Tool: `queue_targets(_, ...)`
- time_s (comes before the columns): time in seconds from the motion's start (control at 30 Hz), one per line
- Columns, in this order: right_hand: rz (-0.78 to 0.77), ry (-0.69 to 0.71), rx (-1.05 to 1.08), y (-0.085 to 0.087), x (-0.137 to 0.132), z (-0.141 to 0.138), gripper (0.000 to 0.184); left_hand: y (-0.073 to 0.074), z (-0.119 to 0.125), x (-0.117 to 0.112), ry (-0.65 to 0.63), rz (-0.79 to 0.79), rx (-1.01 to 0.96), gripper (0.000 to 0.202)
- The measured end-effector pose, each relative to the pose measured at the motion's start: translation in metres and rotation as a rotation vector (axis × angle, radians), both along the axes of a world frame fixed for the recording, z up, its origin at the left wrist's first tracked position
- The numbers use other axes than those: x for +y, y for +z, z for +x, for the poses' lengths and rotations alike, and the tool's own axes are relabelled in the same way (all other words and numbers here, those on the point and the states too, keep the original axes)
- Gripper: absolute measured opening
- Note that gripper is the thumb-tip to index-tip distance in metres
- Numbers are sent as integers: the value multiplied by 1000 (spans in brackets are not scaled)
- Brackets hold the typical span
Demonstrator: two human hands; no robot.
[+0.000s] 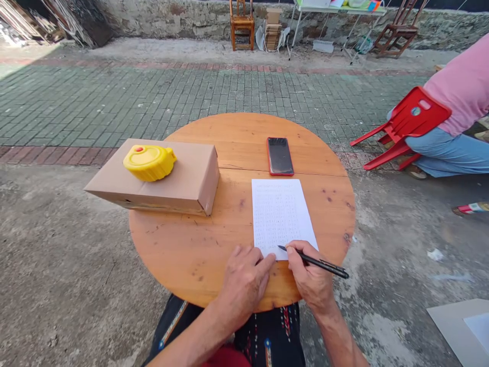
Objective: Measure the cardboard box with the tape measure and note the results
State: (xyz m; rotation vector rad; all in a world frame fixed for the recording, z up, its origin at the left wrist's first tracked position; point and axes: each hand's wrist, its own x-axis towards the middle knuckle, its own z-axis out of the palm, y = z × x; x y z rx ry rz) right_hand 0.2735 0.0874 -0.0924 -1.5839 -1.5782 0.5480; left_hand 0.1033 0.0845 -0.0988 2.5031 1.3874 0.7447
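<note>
A black pen [324, 264] is pinched in my right hand [314, 275], its tip at the lower part of a white sheet of paper [280, 209]. Rows of small handwriting cover much of the sheet. My left hand [246, 275] lies flat on the wooden table, palm down, with the fingers stretched out and the thumb side at the paper's lower left corner. Just beyond the sheet's top edge lies a phone [280, 156] with a dark screen and a red case.
On the round wooden table [229, 234], a cardboard box [179, 178] stands at the left with a yellow tape-measure-shaped object [150, 163] on top. A person in pink [458, 86] sits on a red chair [416, 112] at right. Wooden chairs and a folding table line the far wall.
</note>
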Motion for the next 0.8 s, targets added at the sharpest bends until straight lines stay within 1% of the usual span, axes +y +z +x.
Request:
queue_targets(0.27, -20, 12, 46, -1, 0, 1, 21, 1, 0, 1, -4, -4, -5, 24)
queue_targets(0.43, -64, -20, 258, -8, -4, 5, 19, 0, -1, 0, 7, -14, -1, 25)
queue_targets(0.57, -27, -103, 347, -12, -4, 5, 16, -1, -1, 1, 1, 4, -1, 25)
queue_targets(0.63, -6, -133, 329, -12, -4, 4, 15, -2, -1, 1, 6, 6, -3, 25)
queue_targets(0.7, 43, -126, 251, -11, -3, 5, 13, -2, -1, 1, 8, 4, -8, 24)
queue_targets(0.8, 180, -32, 35, -7, 3, 12, 15, -3, -2, 0, -8, -6, -6, 23)
